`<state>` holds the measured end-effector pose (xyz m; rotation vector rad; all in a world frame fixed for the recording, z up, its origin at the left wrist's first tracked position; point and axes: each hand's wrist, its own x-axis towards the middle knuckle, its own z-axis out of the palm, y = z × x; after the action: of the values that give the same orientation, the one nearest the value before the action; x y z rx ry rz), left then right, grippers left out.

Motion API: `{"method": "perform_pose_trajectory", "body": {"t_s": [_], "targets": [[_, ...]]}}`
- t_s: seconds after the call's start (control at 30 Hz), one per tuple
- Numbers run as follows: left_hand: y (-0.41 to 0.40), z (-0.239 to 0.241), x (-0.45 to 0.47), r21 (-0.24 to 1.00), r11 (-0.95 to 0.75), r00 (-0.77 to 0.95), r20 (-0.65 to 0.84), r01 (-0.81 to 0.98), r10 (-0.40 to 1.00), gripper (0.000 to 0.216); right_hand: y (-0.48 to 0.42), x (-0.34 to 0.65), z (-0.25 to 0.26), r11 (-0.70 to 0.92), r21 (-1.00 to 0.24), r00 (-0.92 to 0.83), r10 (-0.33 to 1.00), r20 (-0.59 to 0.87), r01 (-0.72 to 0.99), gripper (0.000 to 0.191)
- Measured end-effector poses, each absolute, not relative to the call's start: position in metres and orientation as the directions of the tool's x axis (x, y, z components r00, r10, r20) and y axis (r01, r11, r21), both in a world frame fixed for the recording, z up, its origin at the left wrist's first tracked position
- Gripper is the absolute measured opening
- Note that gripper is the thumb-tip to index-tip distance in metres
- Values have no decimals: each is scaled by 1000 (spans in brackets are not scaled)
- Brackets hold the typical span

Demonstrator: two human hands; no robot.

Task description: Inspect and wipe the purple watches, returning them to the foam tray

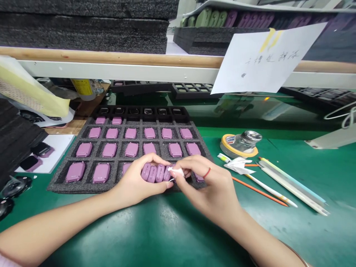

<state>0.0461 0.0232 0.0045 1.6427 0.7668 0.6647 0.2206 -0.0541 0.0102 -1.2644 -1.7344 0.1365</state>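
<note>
My left hand (136, 181) is curled around a row of several purple watch cases (155, 172), held side by side over the front edge of a dark foam tray (55, 184). My right hand (205, 185) pinches a small white wipe (176, 171) against the rightmost case; a red band sits on one finger. The tray's pockets hold several more purple cases (109, 150), and its back row holds dark parts (134, 111).
Right of the tray lie a tape roll with a glass bottle (241, 142), crumpled white paper (238, 165), an orange stick (258, 191) and white pens (292, 189). Smartwatches (39, 152) rest on paper at the left. Foam stacks (83, 26) and a paper note (264, 59) hang above.
</note>
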Motion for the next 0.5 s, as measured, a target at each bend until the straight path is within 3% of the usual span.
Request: {"method": "perform_pose_trajectory", "body": {"t_s": [0.1, 0.17, 0.23, 0.3, 0.37, 0.5], "targets": [[23, 4, 46, 978, -158, 623, 41, 134, 781, 29, -52, 221, 9, 450, -596, 4, 796, 605, 665, 10], [23, 5, 45, 969, -175, 599, 37, 174, 800, 31, -49, 223, 9, 357, -714, 114, 847, 520, 602, 6], [23, 6, 45, 964, -184, 587, 38, 191, 809, 32, -47, 228, 11, 233, -884, 247, 903, 351, 406, 6], [23, 5, 45, 970, -178, 597, 46, 165, 801, 32, -46, 233, 13, 147, -975, 336, 921, 197, 170, 17], [23, 4, 45, 976, -171, 611, 55, 133, 790, 32, -47, 236, 14, 108, -993, 377, 918, 119, 52, 20], [22, 2, 44, 978, -174, 619, 68, 113, 782, 33, -50, 232, 13, 43, -999, 312, 949, 46, 17, 19]]}}
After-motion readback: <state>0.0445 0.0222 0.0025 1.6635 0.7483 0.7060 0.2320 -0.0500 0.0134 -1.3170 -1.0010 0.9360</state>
